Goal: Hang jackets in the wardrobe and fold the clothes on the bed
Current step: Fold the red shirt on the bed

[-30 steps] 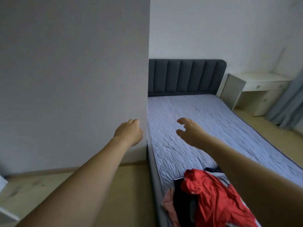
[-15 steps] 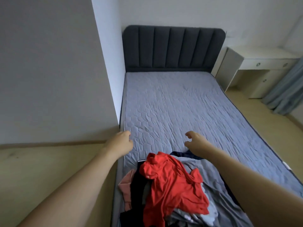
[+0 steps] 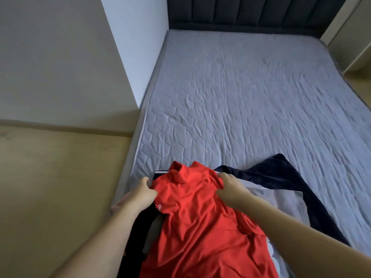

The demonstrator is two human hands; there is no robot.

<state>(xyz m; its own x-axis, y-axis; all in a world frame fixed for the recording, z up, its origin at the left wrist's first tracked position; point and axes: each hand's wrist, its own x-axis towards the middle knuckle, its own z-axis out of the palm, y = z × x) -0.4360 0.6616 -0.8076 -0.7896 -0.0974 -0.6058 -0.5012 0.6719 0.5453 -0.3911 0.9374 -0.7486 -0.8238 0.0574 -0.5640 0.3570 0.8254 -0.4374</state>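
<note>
Red shirt lies atop clothes pile at 6 o'clock end of bed. Left hand w/ fingers clenched on its 9 o'clock shoulder; right hand grips 3 o'clock shoulder. Navy garment beneath, toward 3 o'clock.

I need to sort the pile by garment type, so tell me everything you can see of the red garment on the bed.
The red garment is bright red, of thin, smooth-looking fabric, crumpled in soft folds. A collar stands bunched at its far end, and a small white mark shows near its left edge. It lies on top of the clothes pile at the near end of the bed, over dark and grey pieces. The left hand grips its left edge and the right hand grips its right side near the collar. Its lower part runs out of frame.
</note>
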